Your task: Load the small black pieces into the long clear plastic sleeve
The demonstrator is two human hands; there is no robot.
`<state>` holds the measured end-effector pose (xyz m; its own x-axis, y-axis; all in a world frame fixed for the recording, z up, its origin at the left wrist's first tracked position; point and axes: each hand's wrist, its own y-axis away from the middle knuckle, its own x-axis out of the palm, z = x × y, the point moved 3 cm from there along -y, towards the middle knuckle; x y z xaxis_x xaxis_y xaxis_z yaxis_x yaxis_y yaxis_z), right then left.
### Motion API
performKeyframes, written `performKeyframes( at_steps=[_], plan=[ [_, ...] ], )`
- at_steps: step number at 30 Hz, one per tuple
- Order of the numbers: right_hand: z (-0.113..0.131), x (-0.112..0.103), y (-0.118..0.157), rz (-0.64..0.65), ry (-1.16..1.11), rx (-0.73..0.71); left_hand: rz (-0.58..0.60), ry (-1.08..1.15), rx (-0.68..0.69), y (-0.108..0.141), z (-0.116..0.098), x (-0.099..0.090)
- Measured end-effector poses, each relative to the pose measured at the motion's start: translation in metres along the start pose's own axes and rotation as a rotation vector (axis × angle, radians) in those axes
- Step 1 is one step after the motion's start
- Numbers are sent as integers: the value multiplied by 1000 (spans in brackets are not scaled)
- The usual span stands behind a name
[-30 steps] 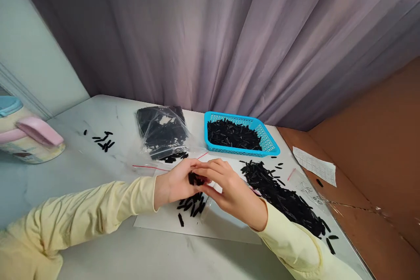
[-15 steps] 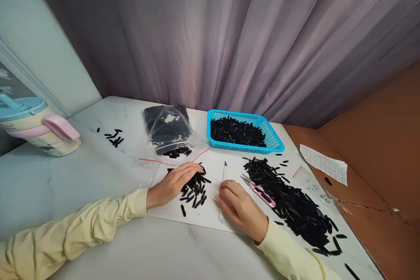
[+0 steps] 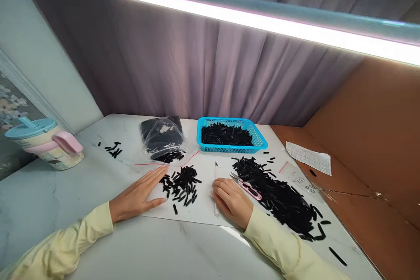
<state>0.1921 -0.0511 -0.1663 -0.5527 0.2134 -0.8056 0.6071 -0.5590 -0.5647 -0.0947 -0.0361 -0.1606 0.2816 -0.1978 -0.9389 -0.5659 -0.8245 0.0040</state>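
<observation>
My left hand (image 3: pixel 141 197) lies flat at the left edge of a white sheet (image 3: pixel 200 214), thumb apart from the fingers, beside a small pile of black strips (image 3: pixel 185 179). My right hand (image 3: pixel 231 199) rests on the sheet's right part with its fingers curled, next to a clear ruler-like strip (image 3: pixel 216 211); whether it grips anything is hidden. Pink-handled snips (image 3: pixel 251 190) lie just right of this hand, against a large heap of black pieces (image 3: pixel 278 201).
Behind are a blue basket (image 3: pixel 232 148) of black pieces and a clear bag (image 3: pixel 162 135) with black contents. A tumbler (image 3: pixel 52 148) stands left, near scattered strips (image 3: pixel 113 151). Paper (image 3: pixel 308 157) lies right; a lit lamp (image 3: pixel 262 19) hangs above.
My left hand has moved left off the small pile and spread open. My right hand stays near the clear strip. The view has tilted up, bringing the lamp into sight.
</observation>
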Motion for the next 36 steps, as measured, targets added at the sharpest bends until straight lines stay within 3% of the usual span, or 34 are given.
performKeyframes(
  at_steps=[5,9,14,21,26,36],
  plan=[
    [0,2,1,-3,17,-24,6,60,-3,-34,8,1],
    [1,3,1,-12,31,-46,50,130,63,-51,-11,12],
    [1,3,0,-22,57,-55,8,183,95,-65,-37,19],
    [1,2,0,-13,63,-53,-29,245,133,-97,-52,18],
    [-1,5,0,-5,50,-44,37,174,240,-99,-58,21],
    [-2,6,2,-2,32,-49,-73,-16,307,-92,-77,19]
  ],
)
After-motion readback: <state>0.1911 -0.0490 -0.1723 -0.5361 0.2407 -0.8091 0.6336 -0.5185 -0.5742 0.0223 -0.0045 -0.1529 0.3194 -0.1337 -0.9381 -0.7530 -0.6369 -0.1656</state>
